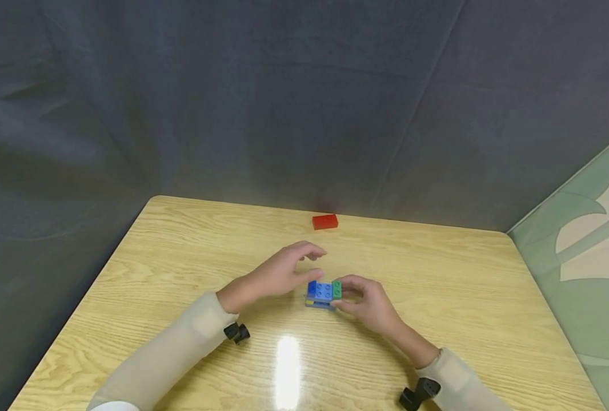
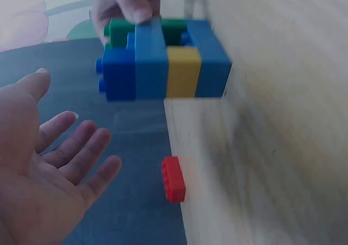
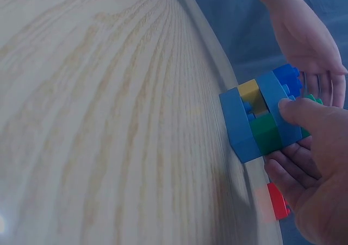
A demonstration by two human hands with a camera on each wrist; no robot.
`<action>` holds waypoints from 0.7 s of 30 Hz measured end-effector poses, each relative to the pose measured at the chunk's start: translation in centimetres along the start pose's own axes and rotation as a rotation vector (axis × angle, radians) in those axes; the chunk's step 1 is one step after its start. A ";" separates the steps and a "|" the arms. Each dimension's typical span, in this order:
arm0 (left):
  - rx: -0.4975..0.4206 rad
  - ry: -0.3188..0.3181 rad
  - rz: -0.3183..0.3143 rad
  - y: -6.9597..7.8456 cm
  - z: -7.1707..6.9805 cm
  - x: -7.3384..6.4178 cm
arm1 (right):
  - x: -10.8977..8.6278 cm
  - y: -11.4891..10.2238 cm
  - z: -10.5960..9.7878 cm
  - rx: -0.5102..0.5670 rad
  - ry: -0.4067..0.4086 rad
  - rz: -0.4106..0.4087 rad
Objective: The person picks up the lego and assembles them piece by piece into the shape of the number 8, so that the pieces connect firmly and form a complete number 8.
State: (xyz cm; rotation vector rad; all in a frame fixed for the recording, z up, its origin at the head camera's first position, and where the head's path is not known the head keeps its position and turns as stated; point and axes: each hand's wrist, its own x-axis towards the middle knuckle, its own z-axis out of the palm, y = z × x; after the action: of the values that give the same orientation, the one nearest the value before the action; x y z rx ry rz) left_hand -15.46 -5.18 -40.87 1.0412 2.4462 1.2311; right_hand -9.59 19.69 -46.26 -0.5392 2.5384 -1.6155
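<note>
A small stack of toy building bricks point(image 1: 324, 291) is on the wooden table in front of me. In the left wrist view its layers show: a light blue brick point(image 2: 213, 66) at the bottom, a yellow brick point(image 2: 183, 72) and a green brick point(image 3: 265, 133) between, another light blue brick above, and a dark blue brick point(image 2: 119, 74) and a green one on top. My right hand point(image 1: 368, 302) grips the stack's right end between thumb and fingers. Just left of the stack, my left hand point(image 1: 284, 271) is spread with relaxed fingers, holding nothing.
A red brick point(image 1: 325, 222) lies by the far edge of the wooden table point(image 1: 207, 240). Behind the table hangs a dark cloth point(image 1: 284, 114). A patterned green and beige surface point(image 1: 592, 245) stands at the right. Black wrist cameras sit on both sleeves.
</note>
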 end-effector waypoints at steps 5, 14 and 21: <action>0.073 0.031 -0.014 0.0 -1.1 1.5 | 0.0 -0.1 0.0 -0.014 0.000 0.010; 0.225 0.073 0.019 -1.6 -1.9 4.5 | -0.2 -0.3 0.0 -0.022 -0.004 0.024; 0.392 0.091 -0.035 -3.7 -1.8 6.8 | 0.0 -0.2 0.1 -0.017 0.001 0.027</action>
State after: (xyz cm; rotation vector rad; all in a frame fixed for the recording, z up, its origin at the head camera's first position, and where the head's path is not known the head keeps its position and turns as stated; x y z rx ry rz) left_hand -23.10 -3.20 -41.73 1.0440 2.8372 0.8211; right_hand -9.50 19.54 -46.11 -0.5041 2.5516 -1.5869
